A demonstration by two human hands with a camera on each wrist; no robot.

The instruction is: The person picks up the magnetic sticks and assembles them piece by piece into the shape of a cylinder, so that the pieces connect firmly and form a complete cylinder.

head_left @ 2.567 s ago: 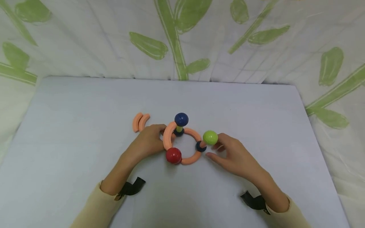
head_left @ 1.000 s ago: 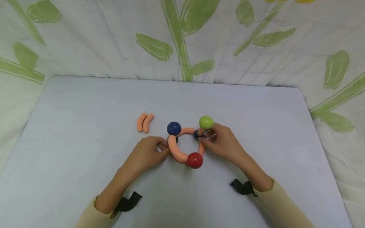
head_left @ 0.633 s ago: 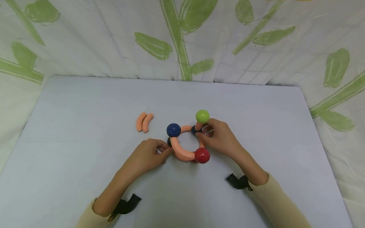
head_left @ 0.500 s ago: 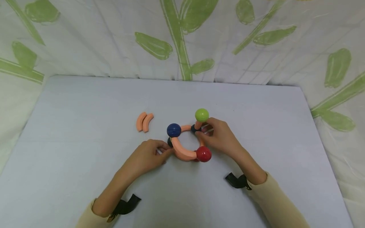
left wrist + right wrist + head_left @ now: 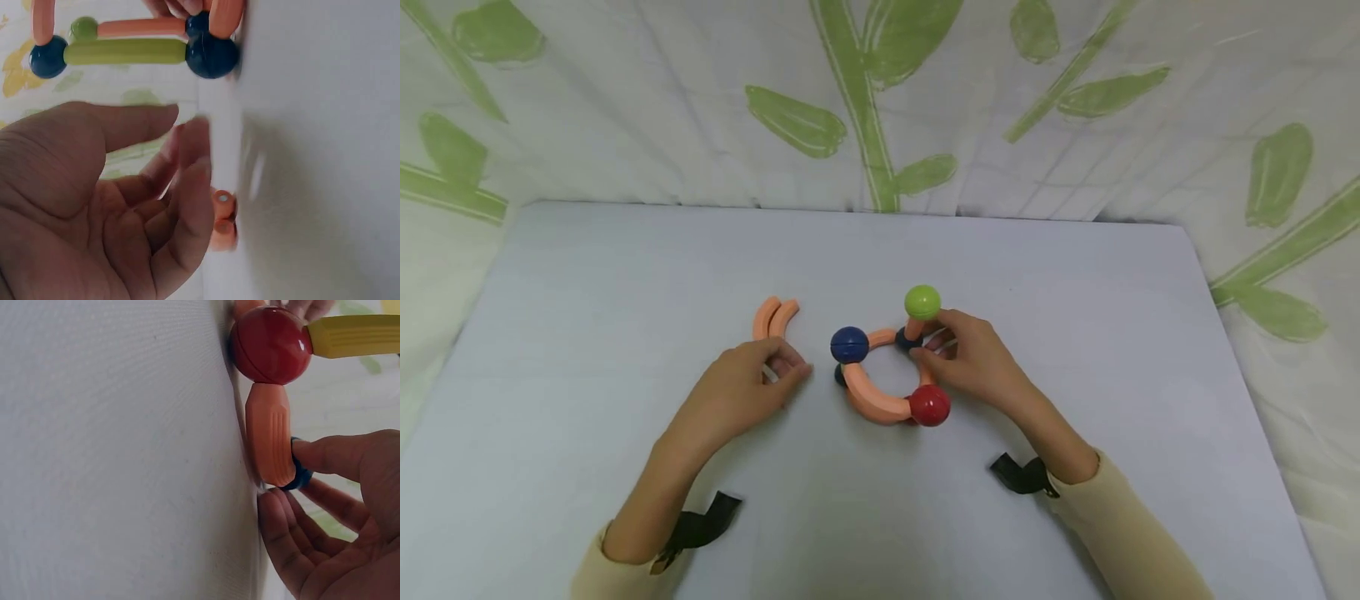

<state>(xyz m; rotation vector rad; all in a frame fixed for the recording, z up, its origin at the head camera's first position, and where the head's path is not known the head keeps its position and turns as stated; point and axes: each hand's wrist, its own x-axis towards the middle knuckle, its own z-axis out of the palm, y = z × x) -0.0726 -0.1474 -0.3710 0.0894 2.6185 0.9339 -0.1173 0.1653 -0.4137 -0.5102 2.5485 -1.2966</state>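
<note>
A toy frame of balls and rods stands mid-table, its base ring made of curved orange rods (image 5: 269, 434). Above the ring, an orange arc (image 5: 875, 400) joins a dark blue ball (image 5: 850, 344) to a red ball (image 5: 929, 406). Upright rods, a yellow-green one (image 5: 125, 52) and a yellow one (image 5: 357, 336), carry these two. A lime green ball (image 5: 922, 302) tops an orange upright. My right hand (image 5: 973, 358) pinches the blue base ball (image 5: 304, 474) below it. My left hand (image 5: 737, 387), fingers loosely curled and holding nothing, is left of the frame, beside two loose curved orange rods (image 5: 784, 317).
A pale grey-white table (image 5: 625, 275) lies under everything. Behind it hangs a white cloth (image 5: 685, 125) with green leaf prints. Both wrists carry black straps with mounts (image 5: 703, 525) that jut out over the table.
The toy frame has turned, its red ball swinging right and its green ball moving back. My left hand has let go and moved left towards the loose rods; my right hand has come onto the base.
</note>
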